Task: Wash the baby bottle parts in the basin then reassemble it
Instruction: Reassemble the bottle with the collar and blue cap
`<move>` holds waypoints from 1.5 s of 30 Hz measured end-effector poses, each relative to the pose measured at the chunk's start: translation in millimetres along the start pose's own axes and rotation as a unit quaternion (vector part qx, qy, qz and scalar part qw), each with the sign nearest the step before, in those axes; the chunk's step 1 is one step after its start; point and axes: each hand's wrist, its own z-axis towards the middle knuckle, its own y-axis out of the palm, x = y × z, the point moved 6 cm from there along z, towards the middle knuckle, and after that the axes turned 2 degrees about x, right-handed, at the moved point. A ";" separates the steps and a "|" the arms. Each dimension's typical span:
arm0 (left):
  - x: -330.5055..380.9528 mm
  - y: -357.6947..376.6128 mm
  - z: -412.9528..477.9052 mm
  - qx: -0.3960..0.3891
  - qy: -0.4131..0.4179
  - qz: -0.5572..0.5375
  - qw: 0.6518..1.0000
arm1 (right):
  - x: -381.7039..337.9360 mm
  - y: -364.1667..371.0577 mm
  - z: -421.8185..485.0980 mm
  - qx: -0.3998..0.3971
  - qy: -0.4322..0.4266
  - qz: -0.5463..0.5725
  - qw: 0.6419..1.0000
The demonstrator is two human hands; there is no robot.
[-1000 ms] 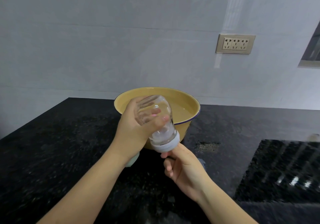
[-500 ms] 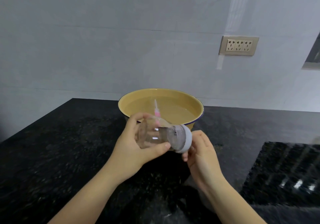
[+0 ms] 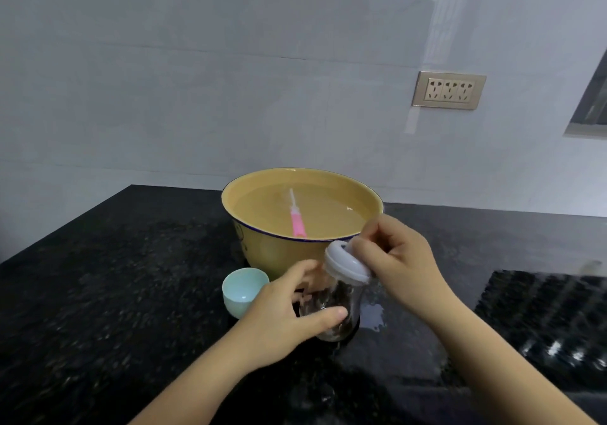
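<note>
Bottle (image 3: 338, 306), clear and upright, stands near the front of the black counter (image 3: 98, 309), the left hand (image 3: 289, 316) wrapped round its body. At its top, the right hand (image 3: 399, 270) pinches the white collar (image 3: 346, 265). Wet glass or hard plastic likely slips; gripping the body low looks safest, turning only the collar. A mint cap (image 3: 243, 290) sits just left. Beyond, the yellow basin (image 3: 262, 250) holds water and a pink brush (image 3: 297, 222).

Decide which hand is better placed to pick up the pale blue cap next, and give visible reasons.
Left. The left hand grips the bottle right beside the cap; the right hand is across the bottle, at its collar.
</note>
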 end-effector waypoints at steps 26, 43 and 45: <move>-14.8 2.3 8.5 0.059 0.002 0.059 0.997 | -3.7 19.3 11.3 -0.104 -0.017 -0.043 0.994; 7.6 -50.3 -7.0 0.101 0.008 0.188 0.977 | 14.6 7.2 -1.7 -0.139 0.032 0.031 0.989; 10.2 -59.8 -9.8 0.090 0.021 0.273 0.958 | 16.0 6.7 -5.3 -0.136 0.028 0.025 0.990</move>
